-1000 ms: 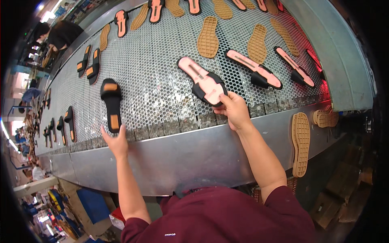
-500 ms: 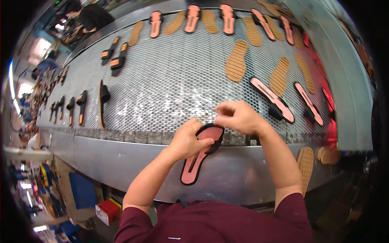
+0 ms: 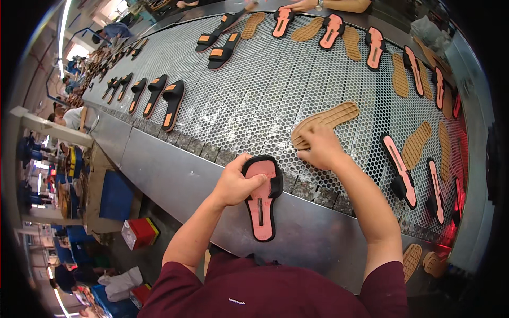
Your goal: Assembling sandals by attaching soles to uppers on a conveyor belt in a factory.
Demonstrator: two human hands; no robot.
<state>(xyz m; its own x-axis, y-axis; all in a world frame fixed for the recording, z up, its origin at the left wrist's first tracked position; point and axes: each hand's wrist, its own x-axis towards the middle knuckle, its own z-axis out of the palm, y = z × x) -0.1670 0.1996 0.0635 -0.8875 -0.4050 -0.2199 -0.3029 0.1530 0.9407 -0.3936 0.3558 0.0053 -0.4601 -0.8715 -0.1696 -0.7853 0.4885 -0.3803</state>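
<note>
The left hand (image 3: 233, 184) grips a slipper (image 3: 261, 196) over the metal ledge (image 3: 307, 233), its thumb flat across the pink footbed and its other fingers curled round the left edge, partly hidden beneath. The slipper's toe end points away toward the belt (image 3: 238, 100), its heel toward the body, and its black strap stands on the right, clear of the thumb. The right hand (image 3: 324, 148) has its fingers bent over the near end of a tan sole (image 3: 330, 116), with the thumb low at the edge, pinching it; the sole's other end reaches away to the upper right, over the belt. Whether that end is lifted cannot be told. The sole and the slipper are apart. Left of the hands, black slippers (image 3: 173, 103) with orange patches lie in a row along the belt's near side; pink slippers (image 3: 331, 31) alternate with tan soles along its far edge, near a co-worker's hand (image 3: 303, 5). As for containers, a red box (image 3: 139, 234) with a yellow edge stands on the floor at left, its contents too unclear to tell, and a pale bag (image 3: 123, 284) slumps farther down, its inside hidden.
</note>
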